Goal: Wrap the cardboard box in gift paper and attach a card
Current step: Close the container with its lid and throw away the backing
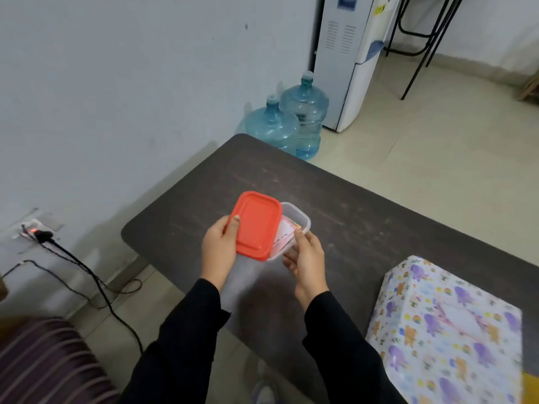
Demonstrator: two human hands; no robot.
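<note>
A box wrapped in white gift paper with purple and orange animal prints [446,328] stands at the table's near right. My left hand [218,252] grips a red plastic lid [256,225] by its left edge, thumb on top, lifted and shifted left over a clear plastic container [300,220]. My right hand [309,260] holds the container at its near right corner. Inside the container lies a white card with cursive writing and a pink edge [283,237], partly hidden by the lid.
The dark brown table [364,217] has rounded corners; its left edge runs close to my arms. Two blue water jugs [288,123] and a white dispenser [347,59] stand beyond it. Cables [87,275] trail on the floor at left. A striped cushion [43,363] lies bottom left.
</note>
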